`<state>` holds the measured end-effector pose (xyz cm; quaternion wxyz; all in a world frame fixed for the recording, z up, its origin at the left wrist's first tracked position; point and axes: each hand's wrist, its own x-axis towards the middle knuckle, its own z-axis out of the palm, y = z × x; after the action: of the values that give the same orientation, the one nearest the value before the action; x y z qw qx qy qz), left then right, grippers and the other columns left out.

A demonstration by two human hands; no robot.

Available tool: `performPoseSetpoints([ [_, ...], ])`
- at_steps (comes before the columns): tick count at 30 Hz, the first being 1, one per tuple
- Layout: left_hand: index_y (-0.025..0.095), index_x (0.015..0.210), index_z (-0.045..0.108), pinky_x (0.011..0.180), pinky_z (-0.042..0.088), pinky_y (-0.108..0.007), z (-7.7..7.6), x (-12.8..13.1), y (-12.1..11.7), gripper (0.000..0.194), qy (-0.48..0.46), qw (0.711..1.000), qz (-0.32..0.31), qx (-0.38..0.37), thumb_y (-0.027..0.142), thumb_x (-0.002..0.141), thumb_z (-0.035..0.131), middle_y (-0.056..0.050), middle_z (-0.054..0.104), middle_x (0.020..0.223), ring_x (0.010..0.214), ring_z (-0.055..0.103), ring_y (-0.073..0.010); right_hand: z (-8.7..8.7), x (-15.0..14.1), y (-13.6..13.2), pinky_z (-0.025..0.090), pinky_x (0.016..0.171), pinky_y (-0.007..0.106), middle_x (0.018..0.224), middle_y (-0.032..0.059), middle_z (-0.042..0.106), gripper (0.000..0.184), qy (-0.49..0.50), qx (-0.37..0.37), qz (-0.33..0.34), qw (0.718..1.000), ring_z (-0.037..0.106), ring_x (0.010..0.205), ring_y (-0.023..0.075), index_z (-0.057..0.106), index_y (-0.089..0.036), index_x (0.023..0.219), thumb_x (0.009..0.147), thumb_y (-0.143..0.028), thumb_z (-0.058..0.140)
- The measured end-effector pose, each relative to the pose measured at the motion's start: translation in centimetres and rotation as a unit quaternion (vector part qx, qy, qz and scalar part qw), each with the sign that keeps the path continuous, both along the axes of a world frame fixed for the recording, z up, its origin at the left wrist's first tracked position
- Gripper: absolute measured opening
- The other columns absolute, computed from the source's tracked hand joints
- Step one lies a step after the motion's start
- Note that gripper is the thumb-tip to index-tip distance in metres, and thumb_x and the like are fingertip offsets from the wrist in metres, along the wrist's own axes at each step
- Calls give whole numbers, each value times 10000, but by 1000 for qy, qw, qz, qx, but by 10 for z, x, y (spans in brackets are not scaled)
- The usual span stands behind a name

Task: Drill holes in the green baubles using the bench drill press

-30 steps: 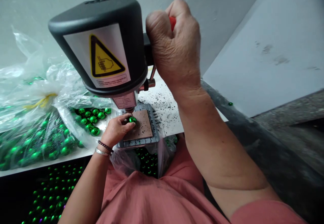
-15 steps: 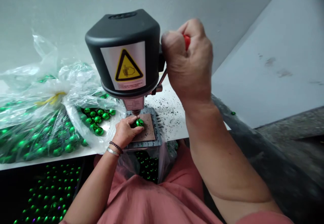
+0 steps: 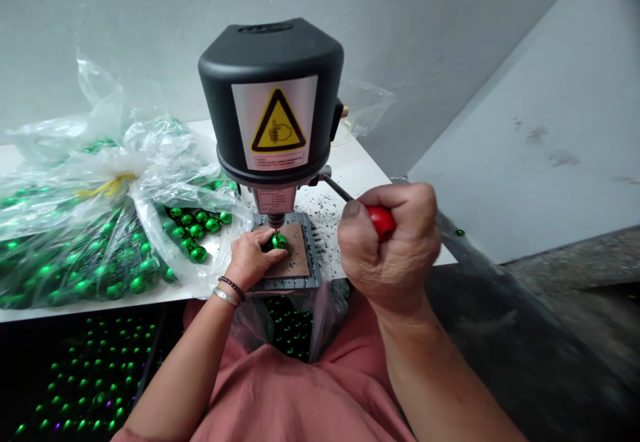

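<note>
A black bench drill [image 3: 273, 95] with a yellow warning label stands on the white table [image 3: 360, 162]. My left hand [image 3: 250, 259] pinches a shiny green bead [image 3: 279, 241] on the brown pad of the drill's base plate [image 3: 295, 262], right under the bit. My right hand [image 3: 387, 249] is a closed fist round the red knob [image 3: 381, 221] of the drill's feed lever, pulled low and toward me.
A clear plastic bag [image 3: 90, 229] full of green beads lies open at the left, with loose green beads [image 3: 193, 229] spilling beside the drill. Dark shavings [image 3: 327, 222] speckle the table. Another bag of beads [image 3: 290, 325] hangs below the table edge. A grey wall rises behind.
My right hand has swung the red-knobbed lever from high beside the drill head down to table level. My left hand has stayed on the bead under the bit.
</note>
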<state>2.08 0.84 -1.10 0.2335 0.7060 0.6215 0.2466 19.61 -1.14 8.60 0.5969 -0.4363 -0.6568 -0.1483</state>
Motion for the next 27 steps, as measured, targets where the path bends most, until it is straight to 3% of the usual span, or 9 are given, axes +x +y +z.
performPoseSetpoints([
  [15,205,1098,639,942,397,-337,-9,-1,0,443,25,999,24,1,377,690,659,-58,632,1115,1040,551,-211,-29,-7,2,424,552,199,679,-38,482,111,58,32,20,998,466,589,50,444,-192,831,744,-151,499],
  [21,206,1035,664,916,410,-325,-10,-1,-1,386,32,999,16,12,381,691,654,-60,650,1061,1000,565,-207,-50,-9,2,384,482,192,559,-58,405,90,92,-26,123,988,437,497,43,399,-176,691,750,-131,449],
  [24,218,1000,669,897,418,-327,-10,0,0,355,26,999,20,22,366,678,662,-49,659,1026,974,571,-202,-38,-11,4,385,499,187,605,-47,447,41,108,12,78,991,447,523,40,438,-173,743,766,-163,470],
  [27,201,941,676,864,430,-327,-7,3,-2,313,25,999,24,33,356,670,660,-50,663,967,930,575,-200,-2,-11,13,369,527,180,657,-32,460,57,89,36,-15,995,426,563,36,478,-175,760,783,-223,500],
])
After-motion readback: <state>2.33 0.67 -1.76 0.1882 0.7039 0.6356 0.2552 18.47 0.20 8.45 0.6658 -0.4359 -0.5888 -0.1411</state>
